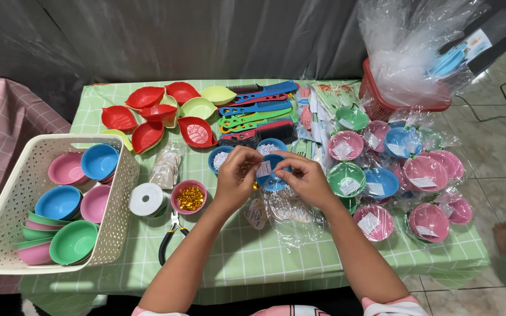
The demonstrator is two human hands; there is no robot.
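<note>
My left hand (236, 177) and my right hand (307, 177) meet over the middle of the green checked table (247, 257). Together they hold a small blue bowl (272, 174) with a white paper tag on it. Clear plastic wrap (291, 213) lies under my right wrist. A pink bowl of gold pieces (189, 196) stands just left of my left hand. Two blue bowls with white contents (221, 158) sit behind my fingers.
A white basket (7, 234) of pink, blue and green bowls stands at the left. Wrapped bowls (426, 175) crowd the right side. Red and green leaf-shaped dishes (159, 114) and coloured combs (259, 108) lie at the back. Pliers (171, 234) and a white spool (146, 200) lie near the front.
</note>
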